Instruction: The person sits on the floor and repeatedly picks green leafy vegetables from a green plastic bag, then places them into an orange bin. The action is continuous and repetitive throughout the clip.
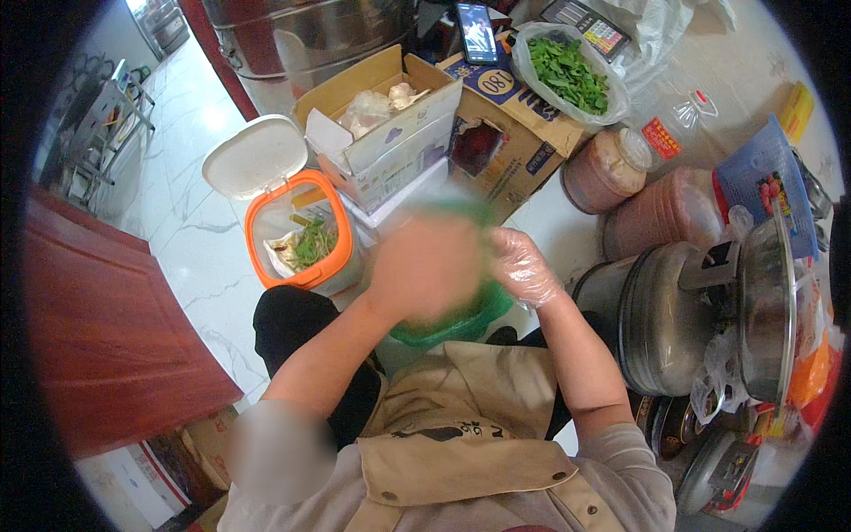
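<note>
My left hand [425, 266] is over a green plastic basket or bag [459, 329] in front of my lap; it is blurred, so its fingers and anything in them cannot be made out. My right hand [522, 266], in a clear disposable glove, is just right of it, with its fingertips near the blurred area; what they touch is unclear. To the left stands a bin with an orange rim [347, 246] and its white lid [256, 156] tilted back. Green stems and leaves [316, 245] lie inside the bin.
Ahead stand an open carton [392, 173] with garlic and a cardboard box [525, 166] bearing a phone [477, 33] and a bag of green leaves [568, 73]. Plastic jars [661, 216], a blue basket [764, 179] and metal pots [665, 319] crowd the right. A red door [120, 326] is at left.
</note>
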A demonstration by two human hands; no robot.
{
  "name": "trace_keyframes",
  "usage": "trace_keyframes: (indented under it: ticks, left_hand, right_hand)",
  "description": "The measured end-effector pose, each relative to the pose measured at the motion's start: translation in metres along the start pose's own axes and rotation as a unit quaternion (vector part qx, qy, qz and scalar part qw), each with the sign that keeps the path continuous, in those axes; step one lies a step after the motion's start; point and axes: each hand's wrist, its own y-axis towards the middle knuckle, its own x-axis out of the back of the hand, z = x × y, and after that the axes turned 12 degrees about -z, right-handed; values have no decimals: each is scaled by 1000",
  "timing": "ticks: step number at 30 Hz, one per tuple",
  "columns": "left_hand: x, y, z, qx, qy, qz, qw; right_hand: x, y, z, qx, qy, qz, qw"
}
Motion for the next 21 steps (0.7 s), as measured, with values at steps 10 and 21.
trace_keyframes:
  ticks: [10, 21]
  left_hand:
    - [-3, -3, 6, -55, 39, 29, 997]
    - [-2, 1, 12, 180, -97, 2, 979]
  right_hand:
    - [-2, -1, 6, 212, -259, -41, 941]
    - [4, 8, 1, -133, 227, -47, 964]
